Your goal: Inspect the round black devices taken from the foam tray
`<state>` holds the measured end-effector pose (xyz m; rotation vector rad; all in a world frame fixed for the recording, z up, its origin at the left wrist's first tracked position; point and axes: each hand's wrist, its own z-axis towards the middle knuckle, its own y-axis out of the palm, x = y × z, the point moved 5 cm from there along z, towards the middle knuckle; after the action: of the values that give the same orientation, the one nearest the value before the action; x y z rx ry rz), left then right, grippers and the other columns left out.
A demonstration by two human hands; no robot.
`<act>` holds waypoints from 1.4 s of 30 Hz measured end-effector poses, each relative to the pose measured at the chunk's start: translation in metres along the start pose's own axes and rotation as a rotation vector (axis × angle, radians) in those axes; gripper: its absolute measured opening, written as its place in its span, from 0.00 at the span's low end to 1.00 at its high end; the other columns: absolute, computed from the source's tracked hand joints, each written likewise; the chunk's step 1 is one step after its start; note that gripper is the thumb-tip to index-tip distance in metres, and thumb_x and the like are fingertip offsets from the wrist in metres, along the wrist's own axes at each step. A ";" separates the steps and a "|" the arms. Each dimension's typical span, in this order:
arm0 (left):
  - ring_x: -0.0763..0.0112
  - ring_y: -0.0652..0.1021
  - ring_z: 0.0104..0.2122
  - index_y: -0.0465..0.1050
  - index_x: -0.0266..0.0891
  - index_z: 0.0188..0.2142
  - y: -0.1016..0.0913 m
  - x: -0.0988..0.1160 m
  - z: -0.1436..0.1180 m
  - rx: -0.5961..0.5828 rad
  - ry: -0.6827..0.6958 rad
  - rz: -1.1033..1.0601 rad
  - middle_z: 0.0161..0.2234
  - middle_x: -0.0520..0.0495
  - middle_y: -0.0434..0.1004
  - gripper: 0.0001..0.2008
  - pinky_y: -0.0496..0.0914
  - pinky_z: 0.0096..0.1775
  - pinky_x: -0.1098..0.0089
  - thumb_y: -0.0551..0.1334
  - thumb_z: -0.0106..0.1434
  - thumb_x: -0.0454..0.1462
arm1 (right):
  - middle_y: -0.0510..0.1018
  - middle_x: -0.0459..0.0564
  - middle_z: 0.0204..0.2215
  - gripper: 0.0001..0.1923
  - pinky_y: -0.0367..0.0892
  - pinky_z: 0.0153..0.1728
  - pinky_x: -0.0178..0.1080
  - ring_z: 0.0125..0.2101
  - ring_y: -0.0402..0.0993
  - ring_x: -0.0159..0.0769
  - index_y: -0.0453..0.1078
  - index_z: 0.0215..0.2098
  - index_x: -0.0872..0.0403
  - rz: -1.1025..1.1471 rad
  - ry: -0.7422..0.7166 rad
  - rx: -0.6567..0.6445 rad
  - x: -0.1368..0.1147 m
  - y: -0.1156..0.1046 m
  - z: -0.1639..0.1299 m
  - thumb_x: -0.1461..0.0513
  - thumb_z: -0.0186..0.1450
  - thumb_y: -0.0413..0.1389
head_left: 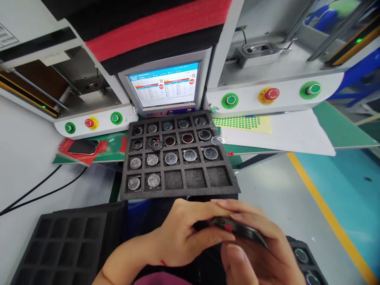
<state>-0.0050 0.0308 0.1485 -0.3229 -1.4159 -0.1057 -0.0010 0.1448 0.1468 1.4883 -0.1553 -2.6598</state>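
Observation:
In front of my body, both hands are closed round one dark watch case (249, 230) with a small red mark on its side. My left hand (184, 233) pinches its left end between thumb and fingers. My right hand (264, 241) wraps its far side and right end, thumb raised. The case is tilted edge-on, so its face is hidden. Just beyond lies a black foam tray (178, 193) with round watch cases in most pockets. Three pockets at the front right hold nothing. A small black round piece with red dots (156, 145) rests askew on one watch case.
Behind the tray stands a monitor (166, 85) showing red NG marks, between two machines with green buttons (230, 100) and red stop buttons (271, 94). A phone (84, 147) lies left. Stacked foam trays (63, 245) stand lower left; another tray (307, 263) with watches is lower right.

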 end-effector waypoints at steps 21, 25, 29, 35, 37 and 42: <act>0.66 0.74 0.31 0.66 0.35 0.22 0.016 -0.016 0.002 -0.275 -0.172 -0.581 0.24 0.45 0.69 0.24 0.71 0.40 0.65 0.62 0.62 0.53 | 0.75 0.52 0.37 0.16 0.74 0.43 0.42 0.43 0.74 0.41 0.65 0.46 0.52 0.115 0.174 -0.302 -0.005 0.003 0.009 0.70 0.60 0.54; 0.65 0.74 0.33 0.72 0.33 0.25 0.016 -0.018 0.003 -0.289 -0.121 -0.570 0.26 0.43 0.71 0.23 0.72 0.41 0.64 0.61 0.63 0.52 | 0.74 0.54 0.40 0.19 0.76 0.39 0.42 0.46 0.73 0.43 0.62 0.48 0.51 0.136 0.215 -0.289 -0.001 0.002 0.005 0.70 0.60 0.54; 0.70 0.76 0.27 0.76 0.32 0.29 0.015 -0.019 0.001 -0.280 -0.105 -0.529 0.24 0.45 0.73 0.22 0.73 0.34 0.70 0.61 0.64 0.51 | 0.75 0.54 0.39 0.17 0.76 0.40 0.42 0.46 0.73 0.43 0.63 0.47 0.52 0.125 0.188 -0.296 -0.001 0.002 0.005 0.70 0.60 0.54; 0.73 0.78 0.26 0.78 0.35 0.41 -0.001 -0.006 -0.001 -0.133 -0.057 0.015 0.26 0.48 0.79 0.17 0.70 0.31 0.75 0.59 0.67 0.46 | 0.77 0.55 0.39 0.10 0.76 0.39 0.42 0.42 0.76 0.42 0.68 0.40 0.54 -0.105 0.048 -0.255 -0.010 -0.009 0.017 0.70 0.62 0.53; 0.71 0.80 0.29 0.76 0.38 0.45 -0.007 0.005 -0.001 -0.069 0.008 0.293 0.31 0.48 0.81 0.13 0.69 0.31 0.73 0.57 0.70 0.41 | 0.78 0.54 0.39 0.09 0.76 0.39 0.39 0.41 0.76 0.40 0.71 0.38 0.55 -0.288 -0.079 -0.297 -0.016 -0.014 0.023 0.72 0.61 0.55; 0.72 0.81 0.41 0.68 0.37 0.51 -0.009 0.026 -0.002 0.023 0.204 0.687 0.46 0.47 0.81 0.11 0.71 0.37 0.73 0.52 0.72 0.35 | 0.81 0.51 0.35 0.06 0.73 0.45 0.37 0.42 0.77 0.36 0.74 0.37 0.57 -0.572 -0.377 -0.428 -0.024 -0.023 0.024 0.71 0.62 0.58</act>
<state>-0.0012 0.0243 0.1751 -0.7399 -1.0415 0.4285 -0.0096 0.1716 0.1766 0.9908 0.8860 -3.0859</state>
